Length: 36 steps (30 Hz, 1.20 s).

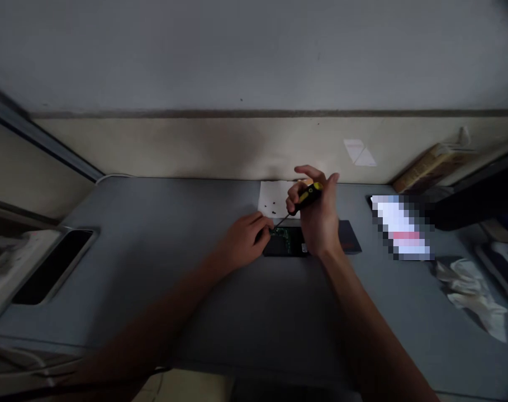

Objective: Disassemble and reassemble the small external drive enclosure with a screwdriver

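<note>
While the right hand (322,215) grips a black and yellow screwdriver (308,198), it hides part of a dark case (274,247) with a green board (288,239), flat on the gray table (174,206). The left hand (245,239) touches the case's left end; I can't tell if it holds on. Behind is a pale wall (186,56). A white label (304,248) is too small to read.

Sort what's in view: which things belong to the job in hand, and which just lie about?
Job in hand:
screwdriver, in the right hand
black device with green circuit board
white sheet bearing small dark pieces

Probably lying about:
crumpled tissue
dark-screened phone
pixelated bright screen
</note>
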Motion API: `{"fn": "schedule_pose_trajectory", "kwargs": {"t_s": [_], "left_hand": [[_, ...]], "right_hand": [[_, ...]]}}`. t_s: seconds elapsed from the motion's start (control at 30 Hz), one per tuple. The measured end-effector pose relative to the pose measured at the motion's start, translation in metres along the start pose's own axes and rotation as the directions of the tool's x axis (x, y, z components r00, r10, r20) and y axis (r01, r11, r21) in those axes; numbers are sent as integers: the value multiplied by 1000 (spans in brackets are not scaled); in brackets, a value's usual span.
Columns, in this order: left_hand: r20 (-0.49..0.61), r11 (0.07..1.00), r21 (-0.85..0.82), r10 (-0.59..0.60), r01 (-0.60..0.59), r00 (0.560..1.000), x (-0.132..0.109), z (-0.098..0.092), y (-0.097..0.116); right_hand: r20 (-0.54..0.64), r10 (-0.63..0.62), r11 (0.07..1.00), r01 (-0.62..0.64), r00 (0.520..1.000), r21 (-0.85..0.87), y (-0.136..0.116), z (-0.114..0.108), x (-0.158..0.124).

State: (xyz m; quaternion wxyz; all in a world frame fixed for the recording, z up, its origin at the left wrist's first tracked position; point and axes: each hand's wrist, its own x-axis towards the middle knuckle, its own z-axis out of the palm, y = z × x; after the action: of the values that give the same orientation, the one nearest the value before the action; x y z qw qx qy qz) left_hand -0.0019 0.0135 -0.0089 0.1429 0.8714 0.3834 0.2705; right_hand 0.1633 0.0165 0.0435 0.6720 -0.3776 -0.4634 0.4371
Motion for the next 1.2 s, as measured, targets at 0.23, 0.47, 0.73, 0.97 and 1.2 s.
{"fn": "schedule_pose_trajectory", "kwargs": {"t_s": [0.23, 0.47, 0.73, 0.97, 1.2], "left_hand": [[-13, 1000, 1, 16, -16, 1000, -1, 4, -4], [-22, 1000, 6, 3, -3, 1000, 1, 1, -1], [-23, 999, 8, 37, -37, 999, 0, 2, -4], [-22, 999, 18, 43, -43, 999, 1, 0, -2], [-35, 998, 29, 48, -47, 998, 0, 2, -3]], "right_hand": [[23, 16, 998, -18, 1000, 65, 5, -5, -1], [-34, 39, 992, -34, 999, 123, 6, 0, -1], [37, 81, 983, -86, 996, 162, -2, -8, 1], [-122, 75, 994, -65, 990, 87, 5, -12, 1], [37, 86, 985, -91, 996, 146, -4, -6, -1]]}}
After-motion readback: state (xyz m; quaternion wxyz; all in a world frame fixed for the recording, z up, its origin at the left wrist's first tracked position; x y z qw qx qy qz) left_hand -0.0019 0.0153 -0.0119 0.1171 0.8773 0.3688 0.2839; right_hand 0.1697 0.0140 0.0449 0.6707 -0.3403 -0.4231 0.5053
